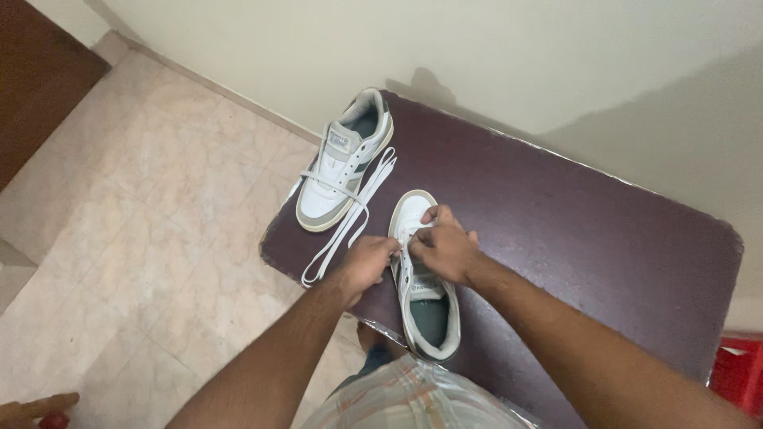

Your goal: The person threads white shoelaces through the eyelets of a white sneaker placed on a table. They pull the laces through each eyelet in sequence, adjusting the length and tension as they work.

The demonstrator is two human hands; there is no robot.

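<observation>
1. A dark maroon table [572, 230] stands against a pale wall over beige floor tiles [135, 230].
2. At the far left, a loose-laced sneaker [343, 163] points near-left.
3. The left hand [367, 266] pinches a lace.
4. The near sneaker [421, 278] lies near-to-far, toe away.
5. The right hand [447, 248] is curled, gripping lace at its eyelets.

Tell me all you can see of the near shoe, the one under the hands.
The near shoe is a low white sneaker with grey-beige trim, a pale sole and a dark lining. It stands upright on the dark table, toe away from the person, heel near the table's front edge. The left hand and right hand both pinch at its white lace over the forefoot. Its tongue shows a label. The material looks like leather.
</observation>
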